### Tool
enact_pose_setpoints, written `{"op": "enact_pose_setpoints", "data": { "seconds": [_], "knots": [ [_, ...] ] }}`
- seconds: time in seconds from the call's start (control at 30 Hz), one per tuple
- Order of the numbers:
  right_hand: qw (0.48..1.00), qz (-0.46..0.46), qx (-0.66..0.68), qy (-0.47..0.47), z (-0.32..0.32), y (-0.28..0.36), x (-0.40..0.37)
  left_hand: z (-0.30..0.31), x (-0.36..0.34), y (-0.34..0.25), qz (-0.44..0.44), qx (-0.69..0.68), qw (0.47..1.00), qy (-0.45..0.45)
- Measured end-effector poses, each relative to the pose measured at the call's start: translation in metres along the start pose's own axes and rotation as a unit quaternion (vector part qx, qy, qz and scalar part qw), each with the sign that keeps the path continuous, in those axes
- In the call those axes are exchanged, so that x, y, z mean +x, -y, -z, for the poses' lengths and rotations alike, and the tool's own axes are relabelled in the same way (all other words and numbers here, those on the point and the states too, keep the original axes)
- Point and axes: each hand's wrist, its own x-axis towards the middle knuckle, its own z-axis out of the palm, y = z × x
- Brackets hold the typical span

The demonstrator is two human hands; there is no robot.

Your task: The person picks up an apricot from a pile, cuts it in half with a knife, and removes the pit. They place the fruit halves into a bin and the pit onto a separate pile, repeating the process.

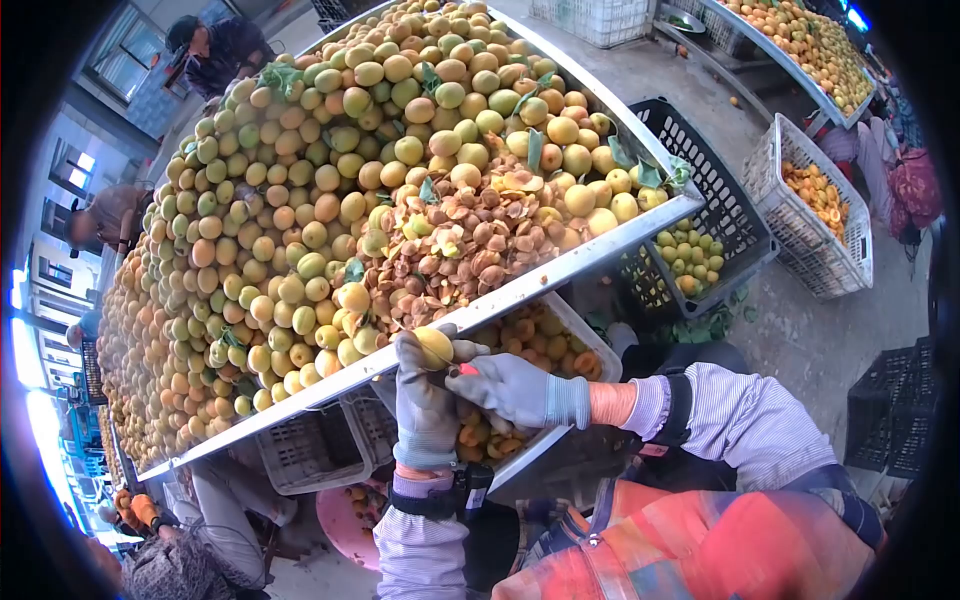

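My left hand [425, 410], in a grey glove, holds a yellow-orange apricot [433, 348] at the metal edge of the fruit-heaped table [600, 245]. Close against it on the right, my right hand [510, 388], also gloved, is closed around a small red-ended tool [466, 370] whose other parts are hidden. Below both hands sits a crate [605, 365] with halved apricots. Just beyond the edge lies a pile of brown pits [450, 245] among whole apricots.
A black crate [755, 245] with green fruit stands right of the table, near a white crate [855, 255] of orange halves. An empty grey crate [310, 450] and a pink basin [345, 525] are below the edge. Other people [225, 55] are around the table.
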Motion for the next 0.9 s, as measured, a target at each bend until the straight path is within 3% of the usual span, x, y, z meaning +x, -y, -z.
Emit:
{"op": "enact_pose_setpoints", "data": {
  "seconds": [0.07, 0.17, 0.3, 0.37, 0.4, 0.47, 0.67, 0.73, 0.8, 0.87, 0.9],
  "knots": [
    [0.996, 0.079, -0.050, -0.002, -0.001, -0.007, 0.003, -0.005, -0.002, -0.001, 0.040, -0.060, 0.997, 0.003],
    [0.999, 0.039, 0.002, 0.006, -0.002, -0.004, 0.000, -0.010, -0.002, -0.002, 0.027, -0.075, 0.997, -0.013],
    [1.000, 0.003, 0.013, -0.005, -0.002, 0.029, -0.015, -0.003, 0.002, 0.006, -0.019, 0.049, 0.997, -0.058],
    [0.986, -0.085, 0.138, 0.048, -0.001, 0.031, -0.016, 0.003, 0.004, 0.008, -0.061, 0.133, 0.986, -0.073],
    [0.986, -0.084, 0.137, 0.049, -0.002, 0.032, -0.017, -0.004, 0.001, 0.001, -0.060, 0.134, 0.986, -0.073],
    [0.949, -0.124, 0.274, 0.097, -0.003, 0.034, -0.018, -0.005, 0.000, -0.001, -0.070, 0.128, 0.987, -0.062],
    [0.895, -0.056, 0.398, 0.195, -0.002, 0.031, -0.019, -0.009, -0.002, 0.000, -0.085, 0.076, 0.993, -0.032],
    [0.916, -0.048, 0.355, 0.182, -0.001, 0.036, -0.022, -0.008, -0.002, 0.001, -0.072, 0.050, 0.996, -0.012],
    [0.934, -0.038, 0.312, 0.171, -0.001, 0.043, -0.025, -0.001, 0.004, 0.006, -0.081, -0.061, 0.994, 0.048],
    [0.994, 0.018, 0.091, 0.051, -0.002, 0.050, -0.028, 0.004, 0.006, -0.001, -0.104, -0.004, 0.995, 0.011],
    [0.988, 0.083, 0.130, 0.028, 0.004, 0.047, -0.030, 0.006, 0.006, -0.004, -0.122, 0.054, 0.991, -0.030]
  ]
}}
